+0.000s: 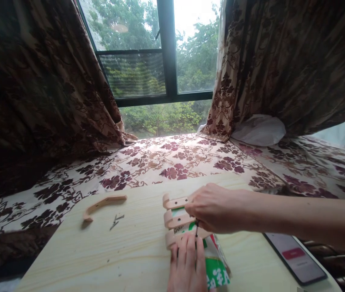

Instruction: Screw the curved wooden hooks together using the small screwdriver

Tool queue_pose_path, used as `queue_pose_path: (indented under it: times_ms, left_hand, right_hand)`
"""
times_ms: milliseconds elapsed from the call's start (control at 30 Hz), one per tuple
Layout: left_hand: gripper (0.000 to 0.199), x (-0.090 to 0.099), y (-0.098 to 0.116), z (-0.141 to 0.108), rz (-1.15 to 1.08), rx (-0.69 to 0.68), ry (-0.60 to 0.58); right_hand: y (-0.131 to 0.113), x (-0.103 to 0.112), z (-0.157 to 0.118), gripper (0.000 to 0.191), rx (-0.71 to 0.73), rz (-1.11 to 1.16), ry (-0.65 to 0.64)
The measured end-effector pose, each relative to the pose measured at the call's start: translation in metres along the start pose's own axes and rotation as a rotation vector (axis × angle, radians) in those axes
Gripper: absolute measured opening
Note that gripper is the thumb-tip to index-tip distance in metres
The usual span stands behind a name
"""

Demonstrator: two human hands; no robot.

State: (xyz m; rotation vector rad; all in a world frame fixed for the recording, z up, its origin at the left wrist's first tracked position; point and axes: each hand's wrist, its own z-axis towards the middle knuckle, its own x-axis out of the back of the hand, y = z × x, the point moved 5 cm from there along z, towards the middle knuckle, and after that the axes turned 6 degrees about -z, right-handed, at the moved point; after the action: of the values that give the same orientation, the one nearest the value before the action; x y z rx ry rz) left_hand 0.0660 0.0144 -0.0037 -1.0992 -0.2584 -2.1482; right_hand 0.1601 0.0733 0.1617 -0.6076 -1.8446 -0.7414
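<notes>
Three curved wooden pieces lie in a row on a green and white printed packet (pixel 216 269): the far one (pixel 175 202), the middle one (pixel 178 220) and the near one (pixel 170 238). My left hand (pixel 187 259) rests flat over the near piece and the packet, fingers stretched forward. Above the pieces' right ends, my right hand (pixel 210 209) is closed round a thin dark tool (pixel 197 228) pointing down at the near piece. Small dark holes or screw heads show in the far and middle pieces.
On the pale wooden table (pixel 99 251), a separate curved wooden piece (pixel 103 205) and several small screws (pixel 116 221) lie to the left. A phone (pixel 295 257) is at the right edge. Beyond are a floral cloth (pixel 172 158), curtains and a window.
</notes>
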Motion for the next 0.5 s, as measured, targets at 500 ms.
queue_pose_path:
  times_ms: [500]
  left_hand:
    - [0.065, 0.004, 0.0028, 0.0, 0.015, 0.064, -0.101]
  right_hand:
    - [-0.0062, 0.0001, 0.0011, 0.01, -0.013, -0.034, 0.02]
